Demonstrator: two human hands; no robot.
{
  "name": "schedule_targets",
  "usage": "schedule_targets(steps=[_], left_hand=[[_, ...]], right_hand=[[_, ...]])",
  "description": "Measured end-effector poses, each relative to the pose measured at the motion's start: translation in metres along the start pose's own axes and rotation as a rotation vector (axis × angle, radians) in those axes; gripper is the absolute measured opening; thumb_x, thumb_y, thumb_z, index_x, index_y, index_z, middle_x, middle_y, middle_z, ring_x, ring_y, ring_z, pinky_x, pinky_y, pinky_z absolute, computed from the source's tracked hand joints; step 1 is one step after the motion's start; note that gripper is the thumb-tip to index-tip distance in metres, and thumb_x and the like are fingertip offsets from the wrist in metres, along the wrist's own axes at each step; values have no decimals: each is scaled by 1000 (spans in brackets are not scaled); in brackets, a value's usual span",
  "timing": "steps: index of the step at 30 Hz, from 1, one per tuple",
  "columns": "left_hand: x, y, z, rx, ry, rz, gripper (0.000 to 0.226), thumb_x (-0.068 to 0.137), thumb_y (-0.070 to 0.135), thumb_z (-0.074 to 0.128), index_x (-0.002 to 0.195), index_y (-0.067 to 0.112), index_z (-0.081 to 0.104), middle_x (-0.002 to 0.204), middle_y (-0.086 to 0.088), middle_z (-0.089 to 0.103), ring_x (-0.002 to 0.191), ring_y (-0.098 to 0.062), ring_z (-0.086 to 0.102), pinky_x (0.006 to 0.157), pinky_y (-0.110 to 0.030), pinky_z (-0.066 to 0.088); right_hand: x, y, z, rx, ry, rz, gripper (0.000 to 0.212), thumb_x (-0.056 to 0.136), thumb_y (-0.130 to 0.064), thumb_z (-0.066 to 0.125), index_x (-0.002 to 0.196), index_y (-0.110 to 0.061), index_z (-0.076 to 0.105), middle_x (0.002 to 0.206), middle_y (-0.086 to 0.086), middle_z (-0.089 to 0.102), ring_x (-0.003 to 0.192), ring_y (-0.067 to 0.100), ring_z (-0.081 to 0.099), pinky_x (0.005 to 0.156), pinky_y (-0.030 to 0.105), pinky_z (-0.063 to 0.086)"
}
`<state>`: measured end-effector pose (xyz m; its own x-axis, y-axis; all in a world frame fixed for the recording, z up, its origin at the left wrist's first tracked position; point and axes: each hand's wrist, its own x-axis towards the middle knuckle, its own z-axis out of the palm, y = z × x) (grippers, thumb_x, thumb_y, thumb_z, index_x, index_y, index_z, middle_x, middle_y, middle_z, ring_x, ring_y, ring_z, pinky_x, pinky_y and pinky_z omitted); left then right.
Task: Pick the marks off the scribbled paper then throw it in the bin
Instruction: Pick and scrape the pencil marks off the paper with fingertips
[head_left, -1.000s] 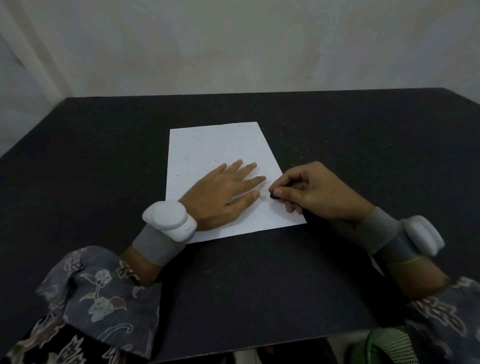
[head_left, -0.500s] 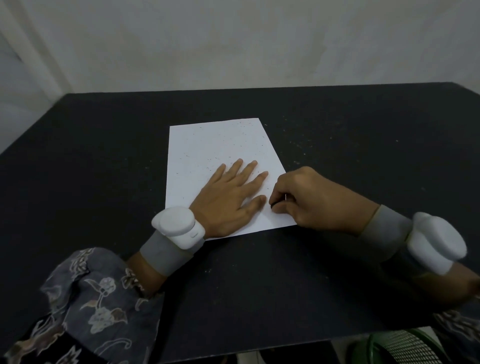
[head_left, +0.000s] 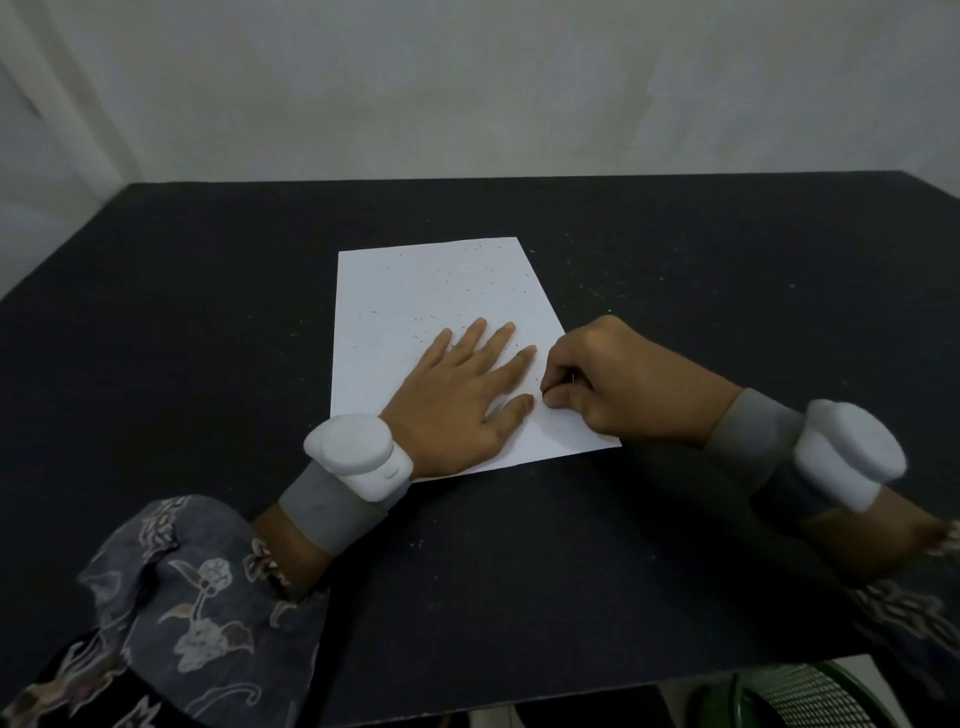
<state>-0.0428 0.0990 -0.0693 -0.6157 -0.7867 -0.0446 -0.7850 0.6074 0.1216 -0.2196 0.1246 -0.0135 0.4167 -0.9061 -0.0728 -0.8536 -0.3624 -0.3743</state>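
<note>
left hand (head_left: 462, 400) flat, pressing paper (head_left: 415, 312); right hand (head_left: 618, 384) curled, fingertips pinching at paper's right edge.

White paper (head_left: 415, 291), dark specks; black table (head_left: 208, 312); grey floral sleeve (head_left: 197, 613); bin (head_left: 810, 696) apparently green.

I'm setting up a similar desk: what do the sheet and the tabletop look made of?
The sheet looks like thin matte white paper: it lies flat with crisp edges. The tabletop seems a matte black, faintly grainy board or covering; it shows no gloss, and the exact material cannot be told.
</note>
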Motion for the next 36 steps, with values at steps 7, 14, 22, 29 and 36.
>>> schedule_targets(steps=[7,14,22,29,36], left_hand=[[1,-1,3,-11,16,14,73,85,57,-1,153,33,0,162,5,-9,148,-16,-14,120,-37,-8],[1,1,1,-12,-4,13,72,84,55,1,153,33,-1,161,5,-10,147,-15,-15,120,-38,-8],[0,1,-1,-9,1,7,75,82,58,-2,153,33,-1,161,5,-10,147,-15,-15,119,-37,-8],[0,2,-1,2,3,-9,73,83,57,0,153,35,0,162,6,-9,148,-15,-14,120,-37,-7],[0,0,0,-6,17,-8,72,84,56,4,153,35,2,162,6,-8,148,-16,-13,120,-37,-7]], right_hand=[[1,1,-4,4,-60,11,9,88,-16,64,94,-14,71,89,-4,67,73,4,59,66,14,45],[-6,-6,-1,34,-126,-12,6,87,-17,66,90,-17,71,80,-12,65,69,-1,58,64,10,42],[-7,-8,0,17,-100,-1,7,88,-17,65,89,-14,71,83,-7,66,70,4,59,64,14,46],[-2,1,-4,-21,-11,65,7,87,-15,65,90,-13,70,90,-1,66,79,10,61,77,32,55],[-2,2,-3,-27,-9,76,8,88,-16,63,94,-13,69,93,0,66,80,9,61,78,27,54]])
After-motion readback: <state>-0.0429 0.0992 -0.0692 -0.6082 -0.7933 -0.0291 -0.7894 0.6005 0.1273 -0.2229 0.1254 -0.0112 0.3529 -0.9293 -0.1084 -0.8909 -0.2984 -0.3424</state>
